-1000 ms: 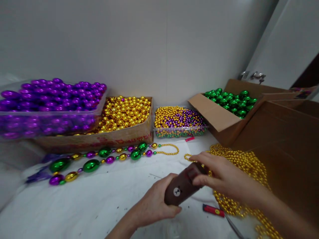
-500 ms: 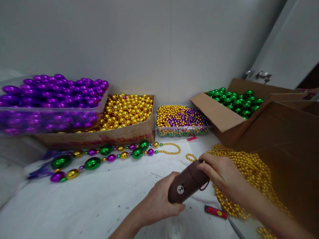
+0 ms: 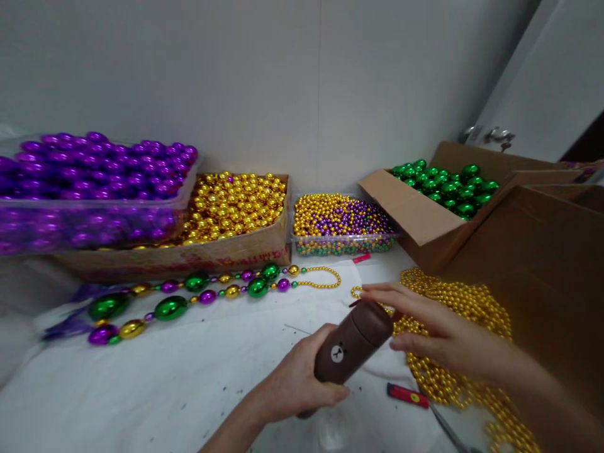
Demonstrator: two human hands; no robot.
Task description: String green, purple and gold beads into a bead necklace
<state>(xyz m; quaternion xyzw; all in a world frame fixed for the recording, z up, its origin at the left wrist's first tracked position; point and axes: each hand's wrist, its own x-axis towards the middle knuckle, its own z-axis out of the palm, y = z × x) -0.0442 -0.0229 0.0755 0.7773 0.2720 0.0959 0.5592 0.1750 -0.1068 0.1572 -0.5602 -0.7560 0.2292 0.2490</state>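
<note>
My left hand [image 3: 302,377] is wrapped round the body of a brown thermos bottle [image 3: 352,346] with a small bear face on it. The bottle is tilted, its lid end up and to the right. Beside the lid is my right hand [image 3: 429,321], its fingers stretched out and the thumb apart; whether the fingertips touch the lid I cannot tell. Under and behind that hand lies a heap of gold bead strands [image 3: 472,314]. A red lighter [image 3: 406,396] and partly visible scissors [image 3: 446,425] lie on the white-covered table [image 3: 155,384] below the right hand.
A long necklace [image 3: 207,296] of green, gold and purple beads lies behind the bottle. Along the wall stand a tub of purple beads [image 3: 108,182], a box of gold beads [image 3: 240,207], a tub of mixed small beads [image 3: 340,220] and a carton of green beads [image 3: 443,189].
My right hand has come off the bottle's lid, and its fingers have opened out. My left hand still holds the bottle, which has turned a little. The view has shifted slightly.
</note>
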